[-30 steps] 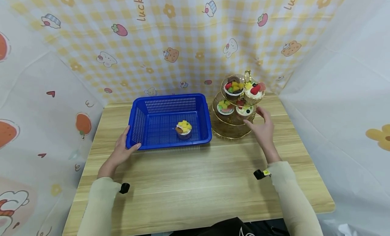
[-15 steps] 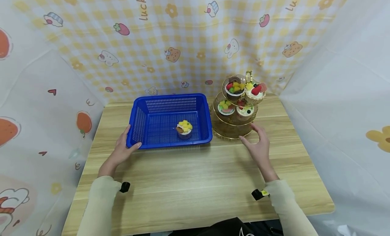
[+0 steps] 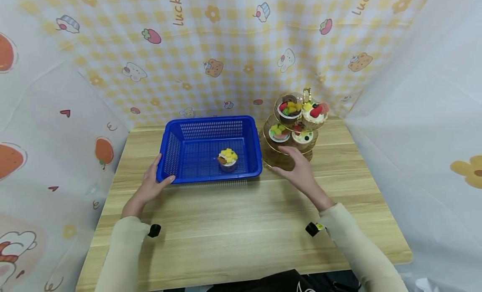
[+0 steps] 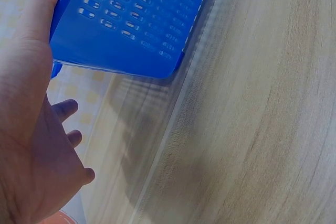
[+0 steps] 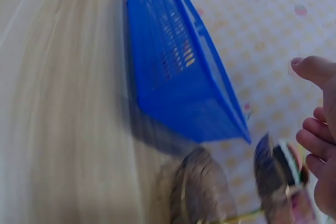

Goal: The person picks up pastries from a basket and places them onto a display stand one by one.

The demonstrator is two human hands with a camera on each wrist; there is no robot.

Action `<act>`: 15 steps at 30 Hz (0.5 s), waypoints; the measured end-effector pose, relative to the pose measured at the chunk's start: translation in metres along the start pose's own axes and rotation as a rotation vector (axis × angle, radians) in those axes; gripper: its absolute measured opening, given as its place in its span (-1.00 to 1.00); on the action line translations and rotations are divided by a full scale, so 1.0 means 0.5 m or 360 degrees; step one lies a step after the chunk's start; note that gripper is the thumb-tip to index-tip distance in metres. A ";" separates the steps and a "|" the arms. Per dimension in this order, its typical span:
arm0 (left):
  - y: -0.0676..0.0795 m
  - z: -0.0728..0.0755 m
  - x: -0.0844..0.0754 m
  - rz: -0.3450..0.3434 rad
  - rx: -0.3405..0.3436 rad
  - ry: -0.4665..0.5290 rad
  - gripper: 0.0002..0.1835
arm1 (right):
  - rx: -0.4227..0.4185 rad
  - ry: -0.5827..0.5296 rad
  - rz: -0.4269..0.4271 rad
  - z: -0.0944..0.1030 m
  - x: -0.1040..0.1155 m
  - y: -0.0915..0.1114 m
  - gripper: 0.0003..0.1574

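My left hand [image 3: 148, 188] holds the front left corner of a blue plastic basket [image 3: 203, 181], its thumb at the front rim. In the left wrist view, the other visible fingers hang apart below the basket. One cupcake [image 3: 227, 160], topped with yellow cubes, sits upright inside, right of centre. My right hand [image 3: 299, 172] holds nothing. Thumb and fingers are spread apart, in front of a clear tiered stand [image 3: 288, 152] with gold rims. Several fruit-topped cupcakes fill its upper two tiers, among them a chocolate one [image 3: 289, 110] and a strawberry one [image 3: 314, 114].
Basket and stand are side by side at the back of a wooden table [image 3: 229, 229]. The bottom tier [image 3: 276, 160] of the stand is partly behind my right hand. A yellow checked cloth [image 3: 233, 45] hangs behind, with pale sheets at both sides.
My right hand has drawn back from the stand's right side, then moved left across its front, with nothing in it. The left hand, basket and cupcakes have stayed in place.
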State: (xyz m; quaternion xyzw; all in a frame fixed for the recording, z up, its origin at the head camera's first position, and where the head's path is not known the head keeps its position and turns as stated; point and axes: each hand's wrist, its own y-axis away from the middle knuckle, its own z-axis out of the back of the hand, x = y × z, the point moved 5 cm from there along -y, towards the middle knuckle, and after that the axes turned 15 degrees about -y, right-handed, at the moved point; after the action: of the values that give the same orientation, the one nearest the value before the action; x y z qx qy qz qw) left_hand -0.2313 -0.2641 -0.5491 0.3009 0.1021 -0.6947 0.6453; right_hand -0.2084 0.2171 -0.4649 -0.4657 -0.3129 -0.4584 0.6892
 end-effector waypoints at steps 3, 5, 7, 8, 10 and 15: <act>0.000 0.000 0.000 0.0003 0.0002 0.0007 0.07 | 0.0122 0.0029 0.0035 -0.021 0.022 -0.029 -0.18; 0.001 0.001 -0.001 0.0000 0.0001 0.0015 0.07 | 0.0205 0.0071 0.0054 -0.036 0.036 -0.051 -0.16; 0.002 0.001 -0.002 -0.0004 -0.0002 0.0020 0.07 | 0.0293 0.0132 0.0069 -0.051 0.051 -0.072 -0.14; 0.002 0.002 -0.003 -0.0007 -0.0005 0.0020 0.07 | 0.0340 0.0163 0.0075 -0.060 0.056 -0.083 -0.13; 0.002 0.002 -0.004 -0.0011 -0.0008 0.0020 0.07 | 0.0437 0.0195 0.0079 -0.077 0.065 -0.103 -0.12; 0.002 0.002 -0.002 -0.0004 -0.0005 0.0013 0.07 | 0.0655 0.0281 0.0079 -0.124 0.072 -0.148 -0.11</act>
State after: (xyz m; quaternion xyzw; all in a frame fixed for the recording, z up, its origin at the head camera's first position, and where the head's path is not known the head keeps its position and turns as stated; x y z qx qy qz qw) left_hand -0.2306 -0.2639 -0.5473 0.3027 0.1064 -0.6942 0.6444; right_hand -0.2626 0.1365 -0.4306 -0.2809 -0.3268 -0.4069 0.8054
